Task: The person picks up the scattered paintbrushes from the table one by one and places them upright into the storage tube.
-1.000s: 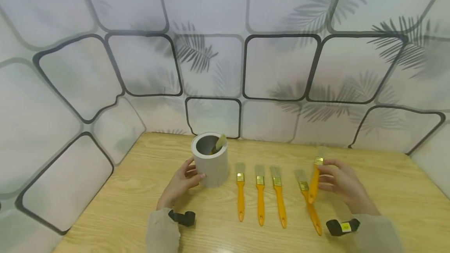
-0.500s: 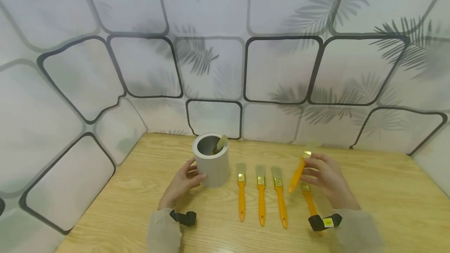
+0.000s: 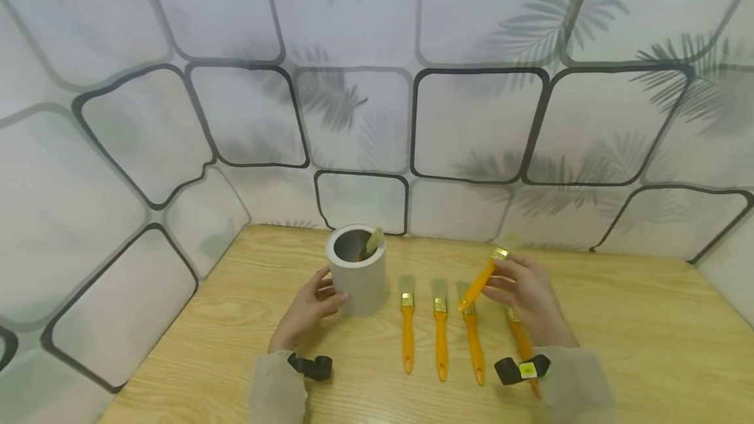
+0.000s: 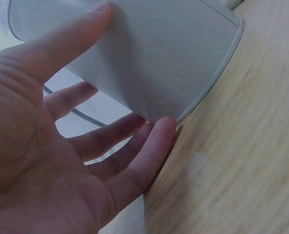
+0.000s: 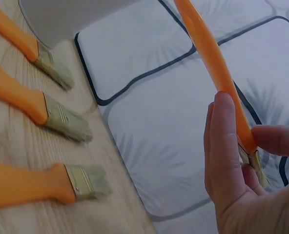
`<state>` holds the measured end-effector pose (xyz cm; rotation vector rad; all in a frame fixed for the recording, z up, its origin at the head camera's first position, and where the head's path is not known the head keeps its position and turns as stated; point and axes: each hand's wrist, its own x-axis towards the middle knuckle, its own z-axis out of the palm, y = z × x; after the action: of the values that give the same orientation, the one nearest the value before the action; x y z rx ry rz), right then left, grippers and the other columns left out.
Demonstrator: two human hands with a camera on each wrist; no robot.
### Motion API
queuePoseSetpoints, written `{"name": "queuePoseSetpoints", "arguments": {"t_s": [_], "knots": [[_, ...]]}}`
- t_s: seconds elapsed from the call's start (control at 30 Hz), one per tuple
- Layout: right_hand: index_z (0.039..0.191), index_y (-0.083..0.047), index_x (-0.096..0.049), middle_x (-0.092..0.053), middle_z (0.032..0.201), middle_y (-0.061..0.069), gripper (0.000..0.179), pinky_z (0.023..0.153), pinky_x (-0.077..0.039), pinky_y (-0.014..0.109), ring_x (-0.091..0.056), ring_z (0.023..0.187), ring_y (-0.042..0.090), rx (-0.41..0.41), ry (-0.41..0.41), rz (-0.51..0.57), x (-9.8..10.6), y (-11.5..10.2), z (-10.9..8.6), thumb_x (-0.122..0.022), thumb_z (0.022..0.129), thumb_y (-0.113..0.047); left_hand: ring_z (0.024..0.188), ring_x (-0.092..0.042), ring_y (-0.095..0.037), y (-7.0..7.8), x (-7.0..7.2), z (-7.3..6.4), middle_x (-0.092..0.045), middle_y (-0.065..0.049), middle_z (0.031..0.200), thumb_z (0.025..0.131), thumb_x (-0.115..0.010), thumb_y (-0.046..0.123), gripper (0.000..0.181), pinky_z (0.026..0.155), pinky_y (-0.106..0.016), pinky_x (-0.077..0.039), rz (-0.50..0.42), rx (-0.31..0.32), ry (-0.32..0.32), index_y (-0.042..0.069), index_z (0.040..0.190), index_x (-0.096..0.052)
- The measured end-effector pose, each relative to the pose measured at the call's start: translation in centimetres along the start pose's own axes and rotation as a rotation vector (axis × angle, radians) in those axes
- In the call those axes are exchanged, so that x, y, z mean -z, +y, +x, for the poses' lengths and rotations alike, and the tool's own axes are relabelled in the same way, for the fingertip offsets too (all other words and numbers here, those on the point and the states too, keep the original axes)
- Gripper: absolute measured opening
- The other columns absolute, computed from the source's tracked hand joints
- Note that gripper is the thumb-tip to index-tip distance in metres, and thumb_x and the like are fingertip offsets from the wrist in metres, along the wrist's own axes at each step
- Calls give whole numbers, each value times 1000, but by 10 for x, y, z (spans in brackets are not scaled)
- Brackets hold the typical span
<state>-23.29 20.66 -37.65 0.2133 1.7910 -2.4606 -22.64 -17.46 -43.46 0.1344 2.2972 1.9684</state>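
Brush point(image 3: 480, 282) sits just left of our right hand point(image 3: 526, 288), off the worktop point(image 3: 365, 394), ferrule end at the fingertips. We have it pinched near the ferrule, digits on both sides of the handle, no wider apart than the brush. It's tilted: bristles toward the back edge, orange handle end toward the near left. From the head view the handle end overlaps the third brush point(image 3: 474, 345) by its ferrule; we can't tell the height gap.

Our left hand point(image 3: 309, 306) cups the grey can point(image 3: 360, 290): thumb on the front wall, fingers round the left side, one fingertip down at the base rim in the left wrist view. Can stands upright, mouth up, toward the back edge and closer to the back left corner than the back right. Another brush point(image 3: 372, 242) leans inside it, pale bristles poking out over the right of the rim.

Right of the can, bristles toward the back edge, handles toward the near edge: first brush point(image 3: 408, 332), second brush point(image 3: 441, 339), third slightly slanted, then fourth brush point(image 3: 521, 339) slanted more, partly hidden by our right hand and the black wrist camera point(image 3: 521, 370). Behind the back edge: pale wall point(image 3: 471, 123), dark rounded outlines, grey leaf prints.
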Motion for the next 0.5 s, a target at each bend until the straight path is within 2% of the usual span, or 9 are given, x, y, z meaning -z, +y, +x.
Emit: {"name": "queuePoseSetpoints", "arguments": {"t_s": [0.3,0.5], "knots": [[85,-9,-60,-67,82,4,24,76,-61,39,-72,75,19,32,34,111,-29,6,1,-49,106,-4,129,-49,-49,-1,-2,1,-42,-33,145,95,-71,7,74,92,-51,-55,-8,-15,-1,3,158,-32],[90,-5,-50,-65,83,5,15,75,-61,41,-71,72,20,24,75,188,-58,9,4,-48,105,-4,130,-48,-49,-1,-1,0,-42,-32,146,95,-71,8,74,94,-51,-54,-3,-12,4,3,157,-32]]}}
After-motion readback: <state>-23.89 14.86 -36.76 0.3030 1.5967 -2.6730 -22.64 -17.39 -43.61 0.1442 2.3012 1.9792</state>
